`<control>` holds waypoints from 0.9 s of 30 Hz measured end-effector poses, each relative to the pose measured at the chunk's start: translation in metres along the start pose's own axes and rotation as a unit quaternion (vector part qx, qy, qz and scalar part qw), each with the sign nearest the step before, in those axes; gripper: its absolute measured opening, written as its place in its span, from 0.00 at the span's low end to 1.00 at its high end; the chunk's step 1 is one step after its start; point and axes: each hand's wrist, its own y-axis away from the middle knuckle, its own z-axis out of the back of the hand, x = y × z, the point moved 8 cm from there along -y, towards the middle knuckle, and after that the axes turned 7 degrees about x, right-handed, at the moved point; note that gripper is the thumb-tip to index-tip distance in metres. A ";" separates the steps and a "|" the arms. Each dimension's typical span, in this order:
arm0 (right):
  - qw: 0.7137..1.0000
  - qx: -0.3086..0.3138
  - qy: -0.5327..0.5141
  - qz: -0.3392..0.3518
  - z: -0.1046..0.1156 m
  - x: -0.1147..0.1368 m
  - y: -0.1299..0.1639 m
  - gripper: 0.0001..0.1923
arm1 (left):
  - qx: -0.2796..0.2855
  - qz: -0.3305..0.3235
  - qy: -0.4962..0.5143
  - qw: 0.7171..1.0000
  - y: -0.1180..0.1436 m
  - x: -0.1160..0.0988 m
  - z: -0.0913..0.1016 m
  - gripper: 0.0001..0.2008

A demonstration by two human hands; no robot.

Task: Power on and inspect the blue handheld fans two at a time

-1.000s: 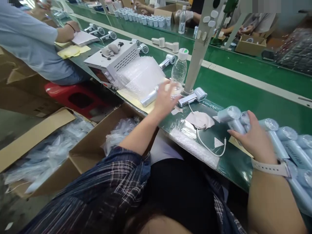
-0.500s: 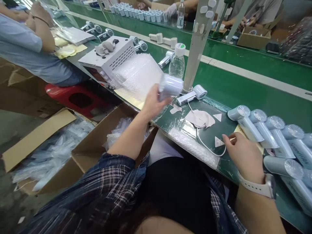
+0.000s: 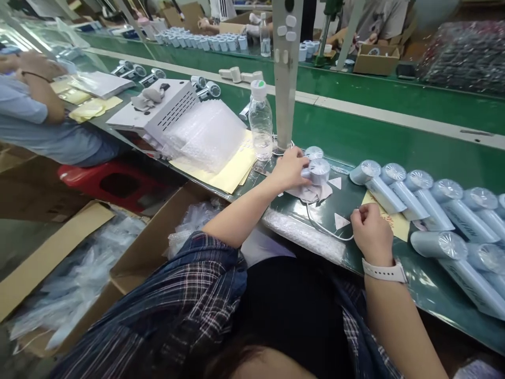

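My left hand (image 3: 291, 169) is closed around a light-blue handheld device with a round head (image 3: 319, 171), low over the crumpled cloth (image 3: 315, 193). Just behind it shows the round head of another such device (image 3: 314, 152); the rest is hidden. My right hand (image 3: 371, 229) is curled near the bench surface, fingers bent in and thumb against them. Whatever it may hold is hidden. Close to its fingers lie a white cable (image 3: 329, 234) and a white triangular piece (image 3: 341, 221). Rows of wrapped light-blue devices (image 3: 426, 202) lie to its right.
A clear bottle (image 3: 260, 123) stands beside a metal post (image 3: 284, 89). Left of it are bubble-wrap sheets (image 3: 209, 131), yellow paper (image 3: 232, 176) and a white metal box (image 3: 158, 113). Below left, a carton (image 3: 150, 245) holds plastic bags. A co-worker (image 3: 35, 105) sits at far left.
My left hand has brought the device rightward and down, from in front of the bottle to above the cloth. My right hand's fingers have curled in more. The view has shifted slightly.
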 end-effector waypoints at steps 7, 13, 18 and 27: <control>0.972 0.041 -0.228 0.027 -0.002 -0.003 -0.006 0.21 | -0.003 -0.059 0.126 0.990 -0.002 0.008 0.004 0.23; 0.908 0.188 -0.366 0.077 -0.019 0.033 0.031 0.29 | -0.084 -0.148 0.643 0.746 0.075 0.010 0.008 0.42; 0.868 0.275 -0.378 0.169 -0.036 0.099 0.087 0.22 | -0.061 -0.155 0.772 0.613 0.100 -0.017 -0.001 0.43; 0.861 0.243 -0.370 0.249 -0.024 0.124 0.096 0.20 | -0.041 -0.160 0.803 0.572 0.094 -0.040 -0.003 0.46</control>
